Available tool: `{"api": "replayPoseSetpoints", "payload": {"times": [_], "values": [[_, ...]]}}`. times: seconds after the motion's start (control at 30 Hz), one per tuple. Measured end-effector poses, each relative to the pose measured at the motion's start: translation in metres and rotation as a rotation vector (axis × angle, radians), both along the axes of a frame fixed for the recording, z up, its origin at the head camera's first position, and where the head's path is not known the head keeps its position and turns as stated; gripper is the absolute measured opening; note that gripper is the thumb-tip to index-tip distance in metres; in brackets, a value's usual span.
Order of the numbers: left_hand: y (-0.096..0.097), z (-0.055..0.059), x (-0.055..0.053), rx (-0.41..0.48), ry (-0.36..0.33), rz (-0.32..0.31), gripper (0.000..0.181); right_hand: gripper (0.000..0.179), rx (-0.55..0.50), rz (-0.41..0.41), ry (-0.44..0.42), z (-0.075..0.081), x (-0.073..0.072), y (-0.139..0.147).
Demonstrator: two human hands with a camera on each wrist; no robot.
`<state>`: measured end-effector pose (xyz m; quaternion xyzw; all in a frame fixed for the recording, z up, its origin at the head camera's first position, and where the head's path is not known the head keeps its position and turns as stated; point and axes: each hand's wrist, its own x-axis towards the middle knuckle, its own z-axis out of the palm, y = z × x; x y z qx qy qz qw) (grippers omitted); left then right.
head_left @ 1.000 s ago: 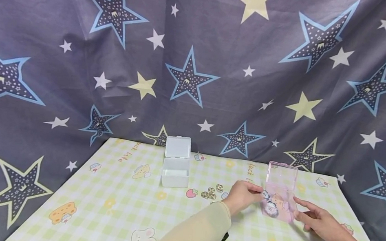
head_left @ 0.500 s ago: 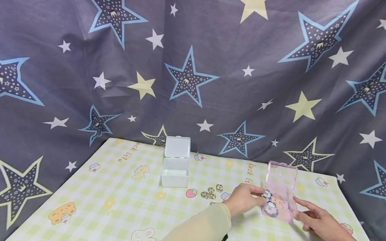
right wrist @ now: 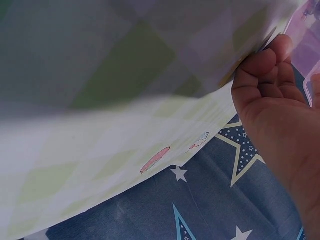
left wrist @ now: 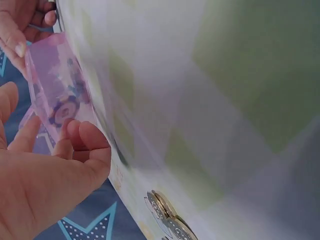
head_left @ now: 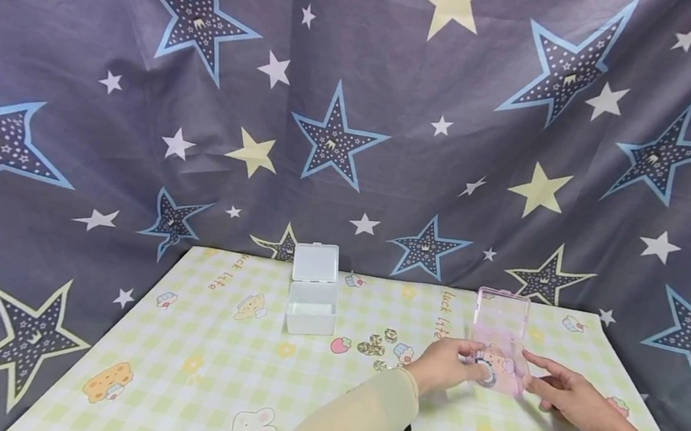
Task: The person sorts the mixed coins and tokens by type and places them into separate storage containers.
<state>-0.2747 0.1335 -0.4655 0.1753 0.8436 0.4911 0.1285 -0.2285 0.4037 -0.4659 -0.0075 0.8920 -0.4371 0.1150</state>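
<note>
A clear pink box (head_left: 504, 383) stands with its lid raised at the right of the table. My left hand (head_left: 445, 366) holds its left side, one fingertip near the back and another over the front. My right hand (head_left: 573, 408) grips the right side between thumb and fingers. Through the clear wall a round blue-and-white chip (head_left: 486, 374) shows beside the left fingertips. The left wrist view has this chip (left wrist: 65, 110) behind the pink plastic, with more dark-and-white shapes too blurred to tell apart. Both palms hide parts of the box.
A white box (head_left: 309, 321) with its lid up stands left of centre. Several gold-edged patterned discs (head_left: 371, 349) lie between the two boxes. A starry curtain (head_left: 251, 84) hangs behind the table. The checked cloth (head_left: 178, 369) covers the tabletop.
My left hand has shifted slightly right and down over the box's left side. It now covers one of the two chips that showed there. The right hand has stayed in place.
</note>
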Motion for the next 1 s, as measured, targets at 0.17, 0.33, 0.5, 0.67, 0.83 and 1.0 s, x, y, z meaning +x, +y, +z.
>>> {"api": "replayPoseSetpoints", "payload": {"times": [0.17, 0.33, 0.5, 0.67, 0.83, 1.0], "values": [[-0.003, 0.001, 0.000, 0.002, 0.032, -0.009, 0.041, 0.072, 0.003, 0.002, 0.016, -0.001, 0.001, 0.001], [-0.017, 0.005, -0.009, -0.012, 0.094, -0.024, 0.039, 0.072, -0.004, 0.004, 0.011, -0.002, 0.002, 0.003], [-0.042, 0.011, -0.023, -0.004, 0.137, -0.002, 0.036, 0.072, 0.004, 0.006, 0.008, -0.002, 0.002, 0.002], [-0.074, 0.021, -0.036, -0.008, 0.149, 0.016, 0.036, 0.073, 0.024, 0.012, 0.001, 0.002, 0.002, 0.001], [-0.112, 0.031, -0.048, -0.010, 0.163, 0.053, 0.039, 0.073, 0.025, 0.025, 0.003, 0.003, 0.001, 0.001], [-0.162, 0.043, -0.058, -0.043, 0.195, 0.096, 0.040, 0.072, 0.033, 0.027, 0.009, 0.004, 0.001, 0.000]]}}
